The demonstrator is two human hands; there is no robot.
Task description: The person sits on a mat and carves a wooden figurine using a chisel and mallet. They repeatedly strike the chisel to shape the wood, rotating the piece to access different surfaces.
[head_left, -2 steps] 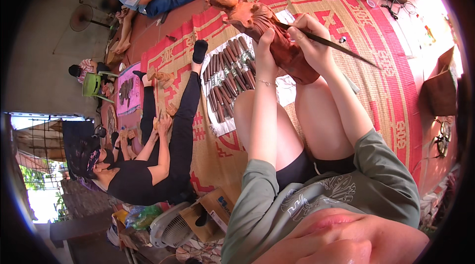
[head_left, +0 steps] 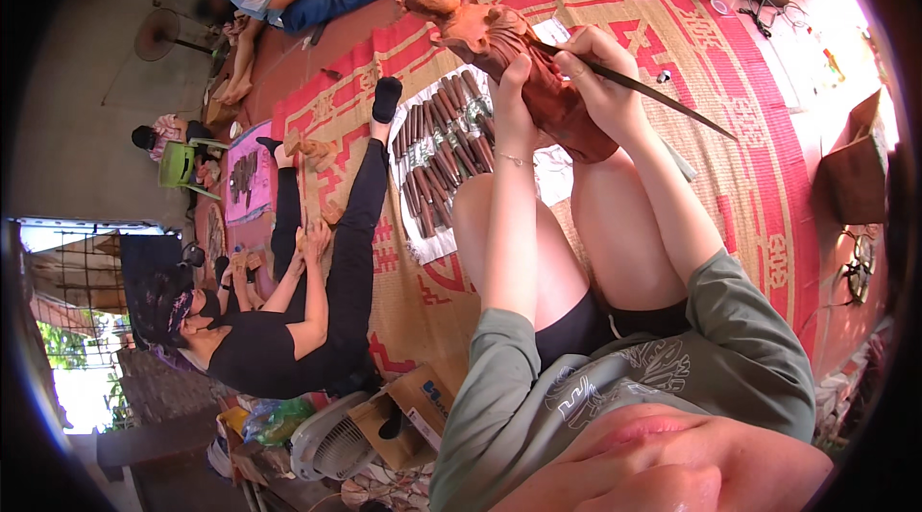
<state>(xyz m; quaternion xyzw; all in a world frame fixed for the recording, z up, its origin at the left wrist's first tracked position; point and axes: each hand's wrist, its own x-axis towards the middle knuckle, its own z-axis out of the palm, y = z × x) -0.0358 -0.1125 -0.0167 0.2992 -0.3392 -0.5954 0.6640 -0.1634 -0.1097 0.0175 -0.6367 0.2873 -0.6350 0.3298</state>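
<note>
A reddish-brown carved wooden figure point(head_left: 567, 118) leans over my knees, its rounded head pointing up and left. My left hand point(head_left: 515, 94) is closed around the figure's left side, with the thumb on the carved folds. My right hand point(head_left: 609, 85) grips a long, dark, tapered file point(head_left: 672, 105) close against the figure. One end of the file meets the carved folds; its pointed end sticks out to the right. My right fingers partly cover the file and the figure's right side.
Several wooden-handled carving tools point(head_left: 447, 147) lie on a white cloth left of my knees, on a red and tan mat point(head_left: 759, 214). Further left, a person in black point(head_left: 279, 339) works on a pale wooden carving point(head_left: 317, 157). A cardboard box point(head_left: 408, 416) and a fan point(head_left: 331, 440) stand nearby.
The file's pointed end has dipped slightly. Both hands keep their hold, and the figure has hardly moved.
</note>
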